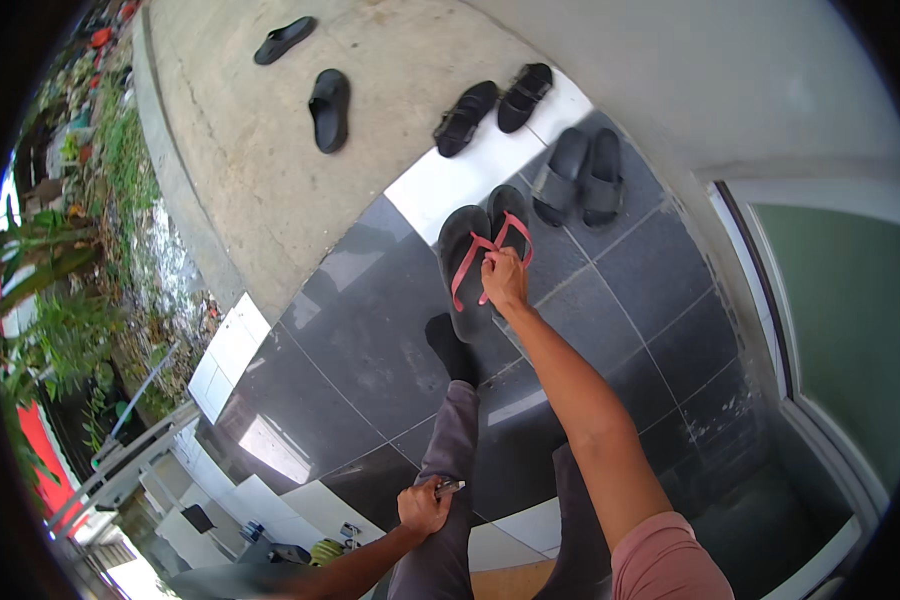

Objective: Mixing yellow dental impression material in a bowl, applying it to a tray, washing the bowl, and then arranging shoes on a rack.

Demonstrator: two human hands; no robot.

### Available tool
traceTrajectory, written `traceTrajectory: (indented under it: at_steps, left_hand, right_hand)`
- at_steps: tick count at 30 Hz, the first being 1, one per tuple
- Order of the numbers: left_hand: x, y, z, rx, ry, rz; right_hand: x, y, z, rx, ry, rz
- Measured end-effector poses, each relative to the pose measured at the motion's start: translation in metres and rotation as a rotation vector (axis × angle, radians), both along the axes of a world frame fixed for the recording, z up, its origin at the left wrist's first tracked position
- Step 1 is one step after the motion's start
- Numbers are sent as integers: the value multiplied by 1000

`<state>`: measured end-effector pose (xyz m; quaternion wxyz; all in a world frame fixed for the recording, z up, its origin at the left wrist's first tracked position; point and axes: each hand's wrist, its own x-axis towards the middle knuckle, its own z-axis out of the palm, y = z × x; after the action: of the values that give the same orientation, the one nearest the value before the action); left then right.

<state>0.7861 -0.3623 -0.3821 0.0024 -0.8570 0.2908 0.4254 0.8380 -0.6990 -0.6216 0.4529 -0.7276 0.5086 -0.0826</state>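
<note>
My right hand (505, 277) reaches forward with its fingers closed on the pink straps of a pair of black flip-flops (463, 235). The two flip-flops are side by side, toes pointing away from me; I cannot tell whether they are lifted off the tiles. My left hand (423, 510) rests by my left knee, closed around a small slim object (450, 489) with a pale, shiny edge; its kind is not clear. Just behind the flip-flops is my foot in a black sock (452, 347).
Grey slides (602, 180) sit on the tiles beyond the flip-flops. Black strapped sandals (467, 118) stand on the white tile edge. Black clogs (330, 110) lie on the lower concrete. A wall and a green door panel (840, 330) are at the right, plants (70, 330) at the left.
</note>
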Motion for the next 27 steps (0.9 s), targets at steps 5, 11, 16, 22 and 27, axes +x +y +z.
traceTrajectory:
  at_steps: [5,11,16,22,27]
  left_hand:
    - [51,-3,8,-12,107,154]
    - [75,-2,17,-80,118,247]
    - [80,3,31,-95,120,200]
    - [92,11,50,-68,198,204]
    - [107,45,87,37,355,299]
  right_hand:
    - [87,5,29,-144,212,143]
    - [4,70,105,362,137,358]
    - [-164,140,246,458,582,482]
    - [-298,184,409,460,684,650]
    - [-341,198,477,737,484,39]
